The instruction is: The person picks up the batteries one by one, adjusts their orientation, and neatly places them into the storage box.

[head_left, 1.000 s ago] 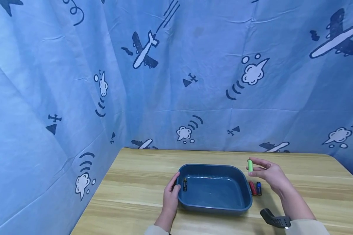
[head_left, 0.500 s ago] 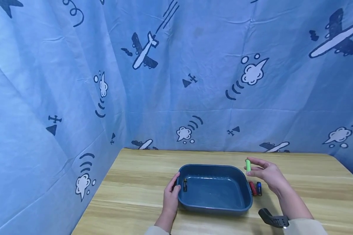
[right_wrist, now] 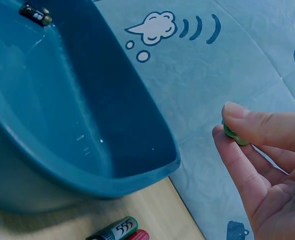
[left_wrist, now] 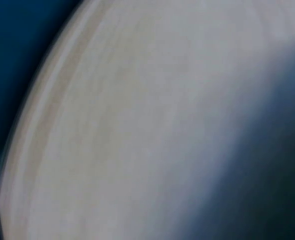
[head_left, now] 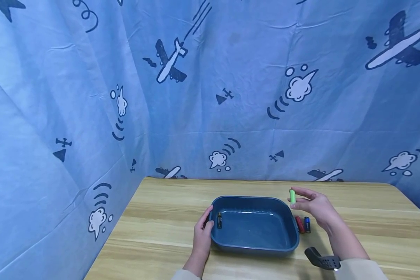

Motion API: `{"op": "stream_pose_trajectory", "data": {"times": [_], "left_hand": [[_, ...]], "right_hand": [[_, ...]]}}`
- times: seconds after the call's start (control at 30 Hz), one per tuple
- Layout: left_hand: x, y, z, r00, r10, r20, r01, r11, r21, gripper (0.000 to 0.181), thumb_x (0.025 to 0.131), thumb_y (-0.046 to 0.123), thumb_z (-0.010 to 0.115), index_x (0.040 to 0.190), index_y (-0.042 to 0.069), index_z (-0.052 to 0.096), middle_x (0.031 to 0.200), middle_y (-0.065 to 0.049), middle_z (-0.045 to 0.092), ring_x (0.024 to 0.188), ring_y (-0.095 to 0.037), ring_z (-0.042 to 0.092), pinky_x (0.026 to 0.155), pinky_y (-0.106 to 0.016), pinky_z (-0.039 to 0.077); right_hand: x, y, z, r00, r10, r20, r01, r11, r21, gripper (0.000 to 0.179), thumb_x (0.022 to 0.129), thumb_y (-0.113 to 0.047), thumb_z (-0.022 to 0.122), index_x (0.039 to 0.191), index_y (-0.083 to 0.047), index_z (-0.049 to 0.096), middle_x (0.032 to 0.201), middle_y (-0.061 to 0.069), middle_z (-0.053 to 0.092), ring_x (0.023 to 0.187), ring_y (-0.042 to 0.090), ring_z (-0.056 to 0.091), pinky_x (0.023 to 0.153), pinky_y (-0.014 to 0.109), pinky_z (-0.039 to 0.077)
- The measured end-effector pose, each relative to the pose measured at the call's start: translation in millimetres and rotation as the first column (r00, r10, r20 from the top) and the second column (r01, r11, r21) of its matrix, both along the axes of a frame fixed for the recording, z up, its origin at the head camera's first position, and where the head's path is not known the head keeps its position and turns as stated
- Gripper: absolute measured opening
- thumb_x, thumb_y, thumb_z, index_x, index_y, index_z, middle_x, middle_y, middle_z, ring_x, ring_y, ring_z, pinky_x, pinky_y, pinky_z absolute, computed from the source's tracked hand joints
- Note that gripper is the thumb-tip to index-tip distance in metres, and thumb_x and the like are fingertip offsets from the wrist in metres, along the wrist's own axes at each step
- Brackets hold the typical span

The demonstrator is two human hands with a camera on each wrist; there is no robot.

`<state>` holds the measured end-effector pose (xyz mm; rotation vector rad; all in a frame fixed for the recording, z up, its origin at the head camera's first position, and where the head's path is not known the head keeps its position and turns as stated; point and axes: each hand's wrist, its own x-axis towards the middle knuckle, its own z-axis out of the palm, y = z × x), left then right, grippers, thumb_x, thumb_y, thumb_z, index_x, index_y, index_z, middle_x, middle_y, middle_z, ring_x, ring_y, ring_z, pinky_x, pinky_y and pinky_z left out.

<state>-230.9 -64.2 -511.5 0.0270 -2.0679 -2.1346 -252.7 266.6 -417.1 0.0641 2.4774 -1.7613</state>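
Observation:
My right hand (head_left: 313,202) pinches a green battery (head_left: 292,196) upright between thumb and fingers, in the air by the right end of a dark blue plastic basin (head_left: 254,247). In the right wrist view only a bit of the green battery (right_wrist: 234,135) shows between the fingertips. My left hand (head_left: 202,235) grips the basin's left wall, thumb near the rim and fingers along the outside. Inside the basin, at its left end, lies a black battery (head_left: 219,220) with a gold end. A red battery (head_left: 300,224) and a blue battery (head_left: 307,224) lie side by side just right of the basin.
The basin stands on a wooden table (head_left: 154,217). A blue curtain (head_left: 245,116) with printed planes and clouds hangs behind the table and along its left side. A black strap device (head_left: 322,259) sits on the right wrist, above the tabletop.
My right hand has drifted slightly left with the green battery, closer to the basin's right rim. The left hand, the basin and the other batteries have stayed in place.

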Motion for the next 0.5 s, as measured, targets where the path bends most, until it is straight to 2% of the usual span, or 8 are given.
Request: {"op": "stream_pose_trajectory", "data": {"times": [0.27, 0.5], "left_hand": [[15.9, 2.1, 29.3, 1.0, -0.008, 0.003, 0.008, 1.0, -0.02, 0.041, 0.09, 0.001, 0.044, 0.13, 0.003, 0.052, 0.136, -0.01, 0.048, 0.131, -0.029, 0.035, 0.107, -0.045, 0.026], [17.5, 2.7, 31.8, 1.0, -0.005, 0.009, 0.006, 0.999, -0.034, 0.041, 0.091, 0.001, 0.043, 0.131, 0.003, 0.052, 0.136, -0.01, 0.048, 0.131, -0.029, 0.035, 0.107, -0.045, 0.026]], "right_hand": [[-3.2, -7.1, 2.1, 1.0, -0.01, 0.013, 0.009, 1.0, 0.01, 0.076, 0.076, -0.019, 0.075, 0.14, -0.001, 0.037, 0.13, 0.024, 0.049, 0.115, 0.031, 0.053, 0.097, 0.063, 0.029], [-3.8, -12.3, 5.8, 1.0, 0.015, 0.02, -0.015, 1.0, -0.007, 0.073, 0.077, -0.017, 0.074, 0.139, 0.0, 0.038, 0.129, 0.023, 0.051, 0.112, 0.028, 0.056, 0.097, 0.064, 0.027]]}}
